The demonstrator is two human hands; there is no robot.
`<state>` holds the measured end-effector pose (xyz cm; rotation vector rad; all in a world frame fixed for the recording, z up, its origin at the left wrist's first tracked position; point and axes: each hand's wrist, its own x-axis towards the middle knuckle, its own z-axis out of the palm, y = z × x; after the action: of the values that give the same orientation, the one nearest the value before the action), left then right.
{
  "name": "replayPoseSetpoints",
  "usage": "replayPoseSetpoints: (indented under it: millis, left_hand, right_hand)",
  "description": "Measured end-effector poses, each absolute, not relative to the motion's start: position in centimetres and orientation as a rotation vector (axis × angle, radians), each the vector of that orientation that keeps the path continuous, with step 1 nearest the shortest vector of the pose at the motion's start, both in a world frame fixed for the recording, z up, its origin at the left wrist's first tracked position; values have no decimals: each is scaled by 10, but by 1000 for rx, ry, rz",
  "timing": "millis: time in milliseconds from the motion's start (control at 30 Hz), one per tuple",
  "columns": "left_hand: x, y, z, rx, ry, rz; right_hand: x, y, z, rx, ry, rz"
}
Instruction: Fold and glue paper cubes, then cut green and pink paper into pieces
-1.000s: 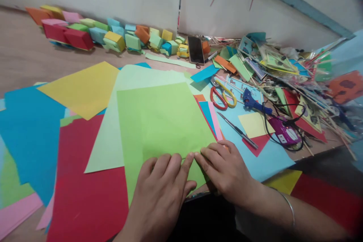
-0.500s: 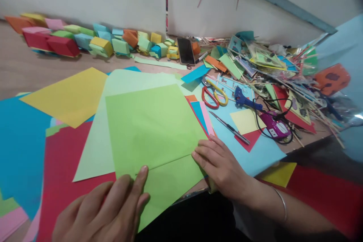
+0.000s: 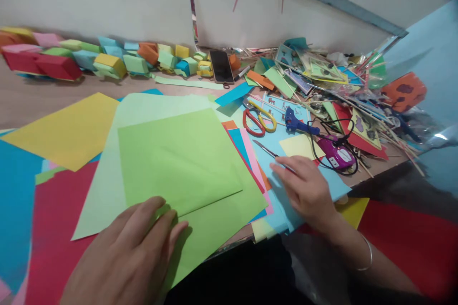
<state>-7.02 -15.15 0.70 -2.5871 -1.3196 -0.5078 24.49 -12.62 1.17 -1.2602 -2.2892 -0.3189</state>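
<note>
The left hand [image 3: 125,248] lies palm down on the near part of a bright green sheet [image 3: 179,162], its fingers loosely bent and grasping nothing, the thumb a little apart from the forefinger. The fingertips touch the paper at one end of a straight line that runs across it. This sheet lies on the counter [image 3: 21,93] in front of the person, overlapping a pale green sheet [image 3: 103,186] and a red sheet [image 3: 60,219]. The right hand [image 3: 309,193] is clear of the green paper, its fingers closed about the craft knife [image 3: 265,147] above a light blue sheet [image 3: 279,205]; the blade points away, near the scissors [image 3: 263,109].
</note>
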Motion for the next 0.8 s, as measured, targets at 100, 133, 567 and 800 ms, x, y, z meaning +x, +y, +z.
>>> replayPoseSetpoints:
  millis: [100,133,567,800]
  left_hand:
    - [-55,-140,20,-2618,-1375,-555]
    - [-52,-137,21,-2631,-1341,-584]
    - [-39,-119,-23,-2679,-1366,-407]
    - [-34,-121,-17,-2666,-1429,-483]
  right_hand:
    - [258,-113,8,-1522,-2260,-511]
    - [261,-110,5,-1549,-2270,-536]
    - [269,-120,8,-1353,-2235,-213]
    - [277,-132,28,-1500,-2071,-225]
